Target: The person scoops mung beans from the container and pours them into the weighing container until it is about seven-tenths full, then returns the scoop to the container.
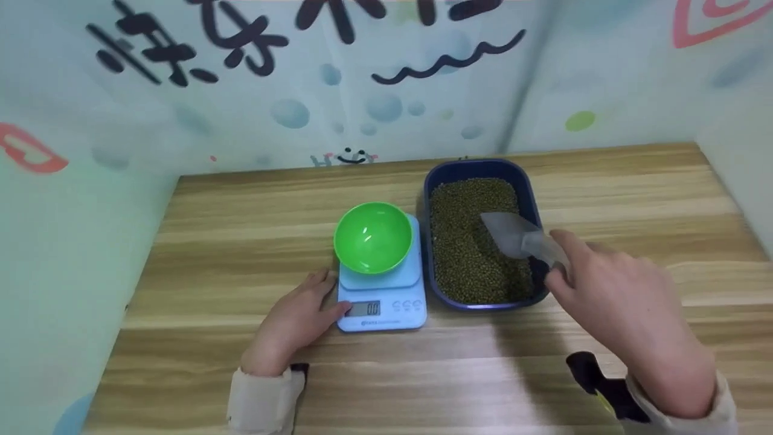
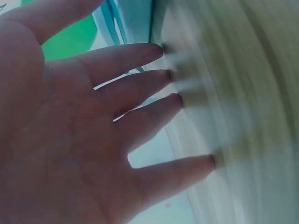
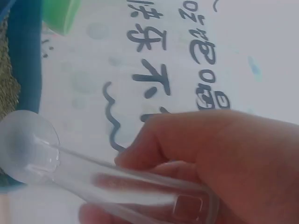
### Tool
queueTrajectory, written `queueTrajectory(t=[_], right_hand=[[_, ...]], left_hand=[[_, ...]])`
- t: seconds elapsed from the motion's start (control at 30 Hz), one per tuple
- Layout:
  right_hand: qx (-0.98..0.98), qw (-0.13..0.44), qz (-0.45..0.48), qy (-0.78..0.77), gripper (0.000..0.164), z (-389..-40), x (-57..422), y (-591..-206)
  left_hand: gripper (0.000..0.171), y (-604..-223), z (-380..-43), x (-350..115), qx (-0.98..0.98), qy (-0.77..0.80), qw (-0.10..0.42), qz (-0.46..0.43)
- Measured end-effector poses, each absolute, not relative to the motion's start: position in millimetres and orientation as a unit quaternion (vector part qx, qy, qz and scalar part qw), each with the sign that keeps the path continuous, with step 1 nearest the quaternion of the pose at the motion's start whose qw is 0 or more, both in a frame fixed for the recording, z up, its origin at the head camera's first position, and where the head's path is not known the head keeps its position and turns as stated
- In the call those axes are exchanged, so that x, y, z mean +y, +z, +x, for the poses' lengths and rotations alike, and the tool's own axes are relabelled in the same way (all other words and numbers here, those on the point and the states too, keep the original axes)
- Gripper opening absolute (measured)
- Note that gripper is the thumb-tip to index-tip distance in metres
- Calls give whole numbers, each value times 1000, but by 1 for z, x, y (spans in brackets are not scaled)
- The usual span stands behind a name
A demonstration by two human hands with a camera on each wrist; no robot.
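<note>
My right hand (image 1: 622, 302) grips the handle of a clear plastic scoop (image 1: 510, 234), its blade over a dark blue tub (image 1: 430, 266) of small greenish-brown beans (image 1: 471, 241). In the right wrist view the handle (image 3: 135, 186) lies between thumb and fingers. My left hand (image 1: 302, 314) rests at the left side of a light blue kitchen scale (image 1: 392, 323), thumb touching beside its display, which reads 0.0. Straight, spread fingers (image 2: 140, 133) show in the left wrist view. On the scale's platform sits a green bowl (image 1: 373, 238) with nothing in it.
The wooden table (image 1: 241, 229) runs back to a printed wall (image 1: 362, 90) with black writing and bubbles. The tub stands right beside the scale. White walls border the table at left and right.
</note>
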State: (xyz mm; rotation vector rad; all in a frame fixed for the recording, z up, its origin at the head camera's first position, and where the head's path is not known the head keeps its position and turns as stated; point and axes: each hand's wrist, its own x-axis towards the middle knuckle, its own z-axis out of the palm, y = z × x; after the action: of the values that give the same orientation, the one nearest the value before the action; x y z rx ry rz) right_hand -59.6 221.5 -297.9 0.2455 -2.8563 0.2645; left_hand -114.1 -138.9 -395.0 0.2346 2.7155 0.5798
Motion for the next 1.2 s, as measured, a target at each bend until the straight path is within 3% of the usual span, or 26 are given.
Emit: queueTrajectory(t=[0.13,0.33,0.73,0.83,1.03,1.2], right_hand=[[-977,154,119,81,15,-54,226,-296],[-983,127,106,80,33,-43,249,-297],[-985,67,111,111,27,-47,266,-301],[-983,61,122,125,29,-56,260,-299],[-980,61,136,133,29,-70,248,-302],[-976,76,153,138,28,-72,245,-309]], left_hand=[[69,-399,-104,-139,959,211,183,55],[69,-397,-110,-132,960,199,180,78],[62,-397,-117,-136,964,189,153,106],[72,-395,-114,-139,962,190,159,114],[116,-401,-109,-135,963,156,179,126],[126,-405,-106,-126,971,145,162,101]])
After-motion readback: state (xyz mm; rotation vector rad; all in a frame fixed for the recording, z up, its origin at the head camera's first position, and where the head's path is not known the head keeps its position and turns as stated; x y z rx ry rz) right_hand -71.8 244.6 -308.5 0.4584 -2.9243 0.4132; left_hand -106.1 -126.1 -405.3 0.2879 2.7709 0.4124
